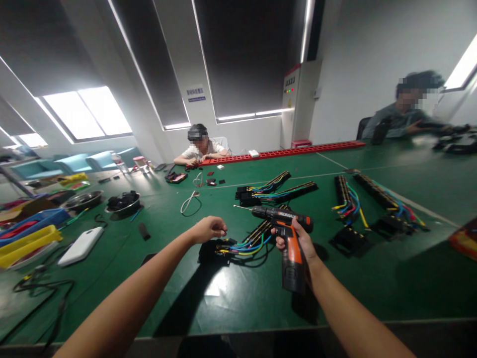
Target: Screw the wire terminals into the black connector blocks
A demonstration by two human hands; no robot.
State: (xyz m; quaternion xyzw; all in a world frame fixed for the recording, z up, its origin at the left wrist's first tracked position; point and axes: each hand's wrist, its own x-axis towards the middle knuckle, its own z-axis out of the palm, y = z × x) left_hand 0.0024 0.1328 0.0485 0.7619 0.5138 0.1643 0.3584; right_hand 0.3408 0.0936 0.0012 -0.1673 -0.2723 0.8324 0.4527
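Observation:
My right hand (303,241) is wrapped round the grip of an orange and black cordless drill (292,243). The drill is raised over the table, its long thin bit pointing left. My left hand (210,229) is closed in a pinch just above a black housing (208,252); whatever is between its fingertips is too small to make out. From that housing, blue, green and yellow wires (244,246) run to a black strip with brass-coloured contacts (259,232), partly hidden behind the drill.
More wired strips lie beyond the drill (276,191) and to the right (376,191). On the left are a white power bank (81,246), a metal bowl of black parts (122,203) and a yellow tray (28,247). Two people sit at the far side, near a red slotted rail (298,150).

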